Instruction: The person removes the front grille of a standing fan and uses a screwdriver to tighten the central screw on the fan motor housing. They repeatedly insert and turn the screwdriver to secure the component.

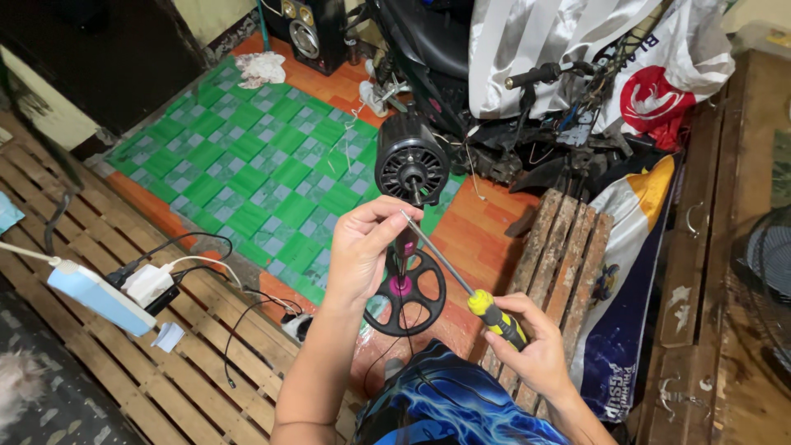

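A: Figure, head view. What step is shown?

B: I read it as screw work on the stand fan (409,210). The bare motor head (411,165) faces up at me, its stem running down to the round spoked base (405,294), which sits on the floor at the edge of the green checked mat (247,165). My left hand (360,247) is closed round the upper stem just under the motor, fingertips pinched by the screwdriver tip. My right hand (531,342) is closed on the screwdriver (470,284) at its yellow-and-black handle; the shaft slants up and left to meet the fan neck.

A: What does the next move call for?

B: In my judgement, keeping the tip seated and the stem steady while the handle turns. I cannot tell whether the tip sits in a screw head; the fingers hide it.

A: Edges and open room?

B: Right: a slatted wooden board (560,247), close to the right wrist. Behind: a parked motorcycle (461,58) with loose wires. Left: a wooden pallet floor (124,346) carrying a power strip (99,297) and cables. The mat offers the widest free ground.
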